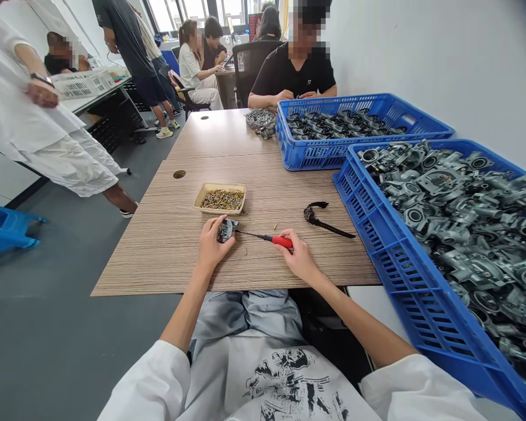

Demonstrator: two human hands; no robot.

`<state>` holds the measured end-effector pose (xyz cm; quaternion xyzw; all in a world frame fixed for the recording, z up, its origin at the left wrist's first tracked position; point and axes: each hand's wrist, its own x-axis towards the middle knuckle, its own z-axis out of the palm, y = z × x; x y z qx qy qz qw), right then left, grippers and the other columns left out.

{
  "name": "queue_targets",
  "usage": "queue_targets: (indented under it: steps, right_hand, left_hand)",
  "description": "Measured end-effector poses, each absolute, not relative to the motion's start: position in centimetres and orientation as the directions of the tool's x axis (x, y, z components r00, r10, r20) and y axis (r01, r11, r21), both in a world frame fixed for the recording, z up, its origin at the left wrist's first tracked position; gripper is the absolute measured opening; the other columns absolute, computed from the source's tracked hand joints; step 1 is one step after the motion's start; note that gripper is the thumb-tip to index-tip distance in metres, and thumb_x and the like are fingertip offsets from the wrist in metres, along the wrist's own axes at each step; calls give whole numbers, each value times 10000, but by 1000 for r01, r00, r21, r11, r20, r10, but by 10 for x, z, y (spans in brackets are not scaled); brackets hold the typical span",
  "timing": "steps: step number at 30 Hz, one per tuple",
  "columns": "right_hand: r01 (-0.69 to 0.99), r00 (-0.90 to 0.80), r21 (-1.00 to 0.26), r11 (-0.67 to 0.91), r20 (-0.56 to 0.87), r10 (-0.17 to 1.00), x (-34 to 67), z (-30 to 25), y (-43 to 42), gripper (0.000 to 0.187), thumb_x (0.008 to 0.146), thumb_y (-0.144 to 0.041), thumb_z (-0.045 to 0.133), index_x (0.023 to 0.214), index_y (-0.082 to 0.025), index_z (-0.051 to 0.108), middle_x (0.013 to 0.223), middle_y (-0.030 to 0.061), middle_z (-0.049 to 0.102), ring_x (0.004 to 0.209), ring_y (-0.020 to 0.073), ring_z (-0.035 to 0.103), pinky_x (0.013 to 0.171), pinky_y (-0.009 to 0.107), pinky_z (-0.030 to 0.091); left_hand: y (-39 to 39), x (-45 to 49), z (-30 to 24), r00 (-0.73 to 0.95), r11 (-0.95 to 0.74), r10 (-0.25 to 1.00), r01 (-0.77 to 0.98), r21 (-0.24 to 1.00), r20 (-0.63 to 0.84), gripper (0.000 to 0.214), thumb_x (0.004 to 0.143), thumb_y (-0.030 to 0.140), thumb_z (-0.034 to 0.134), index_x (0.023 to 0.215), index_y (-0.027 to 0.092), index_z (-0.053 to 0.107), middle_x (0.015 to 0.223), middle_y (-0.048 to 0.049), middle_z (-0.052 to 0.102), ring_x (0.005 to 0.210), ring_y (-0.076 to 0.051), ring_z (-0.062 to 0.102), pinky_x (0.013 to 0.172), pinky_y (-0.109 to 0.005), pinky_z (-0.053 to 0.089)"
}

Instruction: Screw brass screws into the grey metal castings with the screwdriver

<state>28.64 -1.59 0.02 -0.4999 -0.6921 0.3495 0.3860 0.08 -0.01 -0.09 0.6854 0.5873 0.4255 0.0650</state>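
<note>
Screwdriver meets metal part at the table's near edge.
Left hand [210, 245] clamps the small grey part [225, 230] on the wooden table [166, 245]; right hand [298, 257] grips the red-handled screwdriver [267, 237], tip at the part.

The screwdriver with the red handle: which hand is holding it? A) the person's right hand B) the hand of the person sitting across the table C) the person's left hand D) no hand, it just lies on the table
A: the right hand grips the red handle of the screwdriver, whose tip points at the small metal part that the left hand steadies on the table.
</note>
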Motion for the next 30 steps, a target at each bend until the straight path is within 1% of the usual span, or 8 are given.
queue_targets:
  steps: [4, 9, 14, 17, 24, 30]
  right_hand:
    - [451, -206, -854, 259, 183, 961, 286, 0, -16, 191, 943, -388, 622, 1042, -238, 555, 812, 1, 631, 637, 174, 550, 640, 285, 417]
    - [458, -213, -849, 262, 181, 960, 286, 2, -16, 227, 954, -445, 622, 1003, -236, 550, 739, -30, 582, 587, 157, 485, 618, 280, 362]
    - [454, -220, -858, 242, 155, 963, 286, 7, -17, 241, 974, -464, 590, 916, -234, 551, 643, -62, 465, 566, 142, 420, 608, 275, 320]
    - [455, -222, -858, 239, 151, 963, 286, 8, -18, 250, 976, -459, 579, 878, -232, 547, 621, -69, 411, 565, 136, 396, 601, 273, 303]
    - [459, -227, -856, 239, 147, 963, 286, 8, -18, 256, 980, -472, 570, 888, -234, 546, 629, -68, 424, 571, 136, 399, 609, 271, 315]
    - [463, -227, -857, 227, 133, 965, 286, 12, -19, 266, 980, -481, 557, 875, -237, 547, 623, -66, 405, 566, 138, 383, 597, 273, 307]
  left_hand:
    - [0, 0, -2, -59, -291, 864, 753, 591, 500, 571, 833, 250, 713, 1397, 230, 623, 1267, -101, 642, 1183, -281, 633, 1082, -421, 504]
    - [1, 0, -3, -60, -292, 860, 756, 586, 506, 573, 837, 261, 713, 1402, 228, 621, 1255, -104, 643, 1177, -285, 631, 1079, -428, 501]
    - [1, 0, -3, -57, -299, 858, 754, 585, 511, 564, 844, 260, 706, 1400, 224, 621, 1260, -103, 647, 1178, -278, 631, 1083, -423, 497]
    - [1, 0, -2, -58, -298, 858, 754, 585, 511, 567, 845, 263, 705, 1404, 226, 617, 1255, -101, 646, 1177, -275, 631, 1081, -417, 498]
    - [0, 0, -3, -60, -293, 858, 759, 582, 510, 559, 849, 269, 701, 1400, 228, 620, 1256, -98, 646, 1184, -276, 631, 1086, -414, 497]
    - [0, 1, -2, -61, -284, 864, 761, 583, 500, 568, 844, 267, 699, 1404, 236, 615, 1262, -97, 641, 1189, -277, 633, 1091, -417, 499]
